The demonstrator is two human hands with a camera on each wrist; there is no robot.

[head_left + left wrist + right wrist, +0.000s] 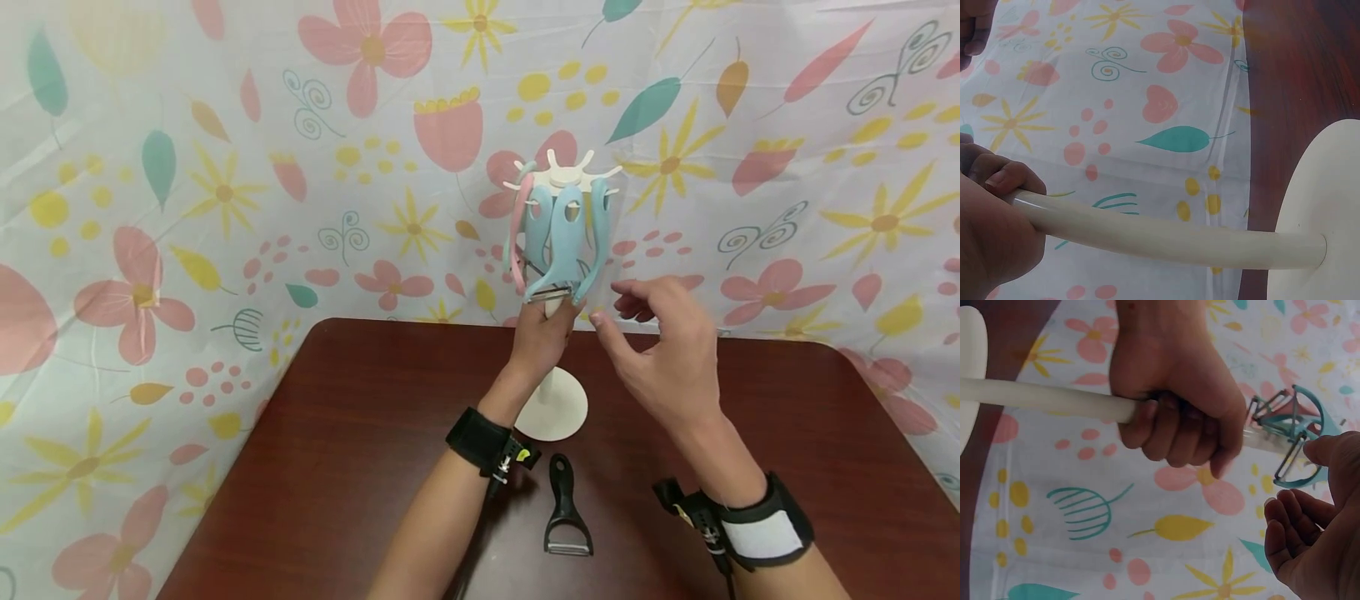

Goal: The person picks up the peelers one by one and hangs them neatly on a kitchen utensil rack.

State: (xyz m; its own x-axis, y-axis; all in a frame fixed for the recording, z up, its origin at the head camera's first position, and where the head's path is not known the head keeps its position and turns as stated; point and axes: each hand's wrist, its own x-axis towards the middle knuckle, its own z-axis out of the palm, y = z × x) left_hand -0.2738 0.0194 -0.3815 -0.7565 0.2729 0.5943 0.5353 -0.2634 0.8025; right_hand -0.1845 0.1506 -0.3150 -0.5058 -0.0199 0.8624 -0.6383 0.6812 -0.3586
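Observation:
A cream stand with a round base (564, 410) and a spoked top (566, 175) stands at the table's middle. Several light blue Y-shaped peelers (566, 232) hang from its spokes, beside a pink peeler (517, 225). My left hand (542, 340) grips the pole (1147, 234) just below their blades, its fingers wrapped round in the right wrist view. To the right of the peelers is my right hand (671, 354), holding nothing, fingers loosely bent and thumb apart. In the right wrist view its thumb overlaps a blue peeler (1319, 406); whether they touch I cannot tell.
A black peeler (562, 492) lies on the dark brown table (337, 433) in front of the base, blade toward me. Behind the table's far edge hangs a flower-patterned cloth (225, 275). Each wrist wears a black strap (480, 442) with a cable.

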